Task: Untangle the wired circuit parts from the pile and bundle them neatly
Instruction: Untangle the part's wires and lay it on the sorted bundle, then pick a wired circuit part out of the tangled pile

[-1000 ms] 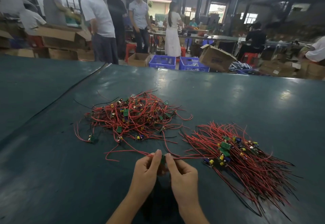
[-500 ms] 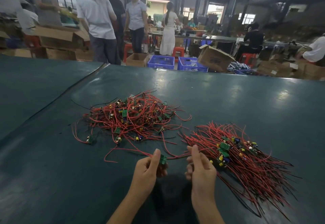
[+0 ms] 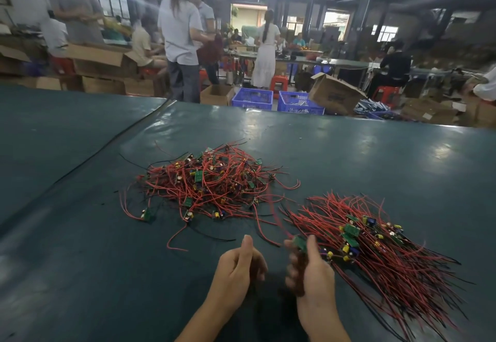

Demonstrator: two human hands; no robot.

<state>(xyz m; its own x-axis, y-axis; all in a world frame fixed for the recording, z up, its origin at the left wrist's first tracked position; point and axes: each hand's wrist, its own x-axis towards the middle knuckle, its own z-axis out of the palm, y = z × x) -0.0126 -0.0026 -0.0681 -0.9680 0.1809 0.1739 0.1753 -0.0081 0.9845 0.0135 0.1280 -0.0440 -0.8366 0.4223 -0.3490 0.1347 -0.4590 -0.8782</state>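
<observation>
One small green board [image 3: 299, 242] pinched in the right hand [image 3: 311, 269] — left hand [image 3: 236, 264] loosely curled, apparently empty.
From my station, the board's red wire [image 3: 274, 207] trails forward toward the tangled pile [image 3: 209, 186], ahead of the left hand; the sorted bundle [image 3: 375, 250] lies just outside the right hand, wires slanting far-inward to near-outward — so I judge the right hand nearer for laying the board along that slant.
</observation>
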